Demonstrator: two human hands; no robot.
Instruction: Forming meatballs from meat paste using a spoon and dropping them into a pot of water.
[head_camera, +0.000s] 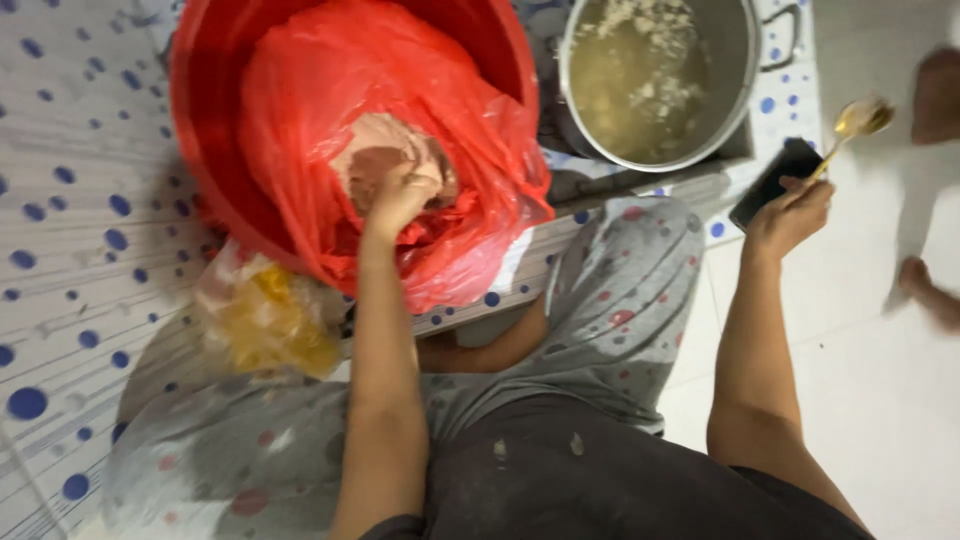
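My left hand (400, 195) reaches into a red plastic bag (460, 130) and grips a brownish lump of stuff (385, 150) inside it. The bag sits in a red basin (205, 120) on a dotted mat. Out to the right, my right hand (790, 215) holds a gold spoon (858, 122) by its handle, bowl up, over a dark phone (770, 180). A metal pot (655, 75) with cloudy liquid and white bits stands behind my knee.
A clear bag with yellow contents (265, 320) lies by my left leg. The white mat with blue dots (70, 230) covers the left floor. Pale tiles (880, 400) lie at right, where another person's feet (930, 290) stand.
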